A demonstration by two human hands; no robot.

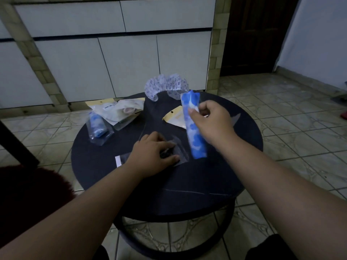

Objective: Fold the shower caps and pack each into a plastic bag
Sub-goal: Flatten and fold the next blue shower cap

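My right hand [211, 121] grips a blue-and-white shower cap folded into a long roll [196, 141], held tilted just above the round dark table [187, 194]. Its lower end hangs beside a clear plastic bag [181, 149] lying flat on the table. My left hand [152, 156] rests on that bag, with thumb and fingers curled at its opening. An unfolded white patterned shower cap [165, 85] lies at the table's far edge. A packed blue cap in a clear bag [98, 128] lies at the left.
A pile of cream and clear packets [122, 109] lies at the back left, and one cream packet [175, 119] sits behind the roll. White cabinets stand beyond the table. Tiled floor surrounds it. A dark red fuzzy object [32, 194] is at the lower left.
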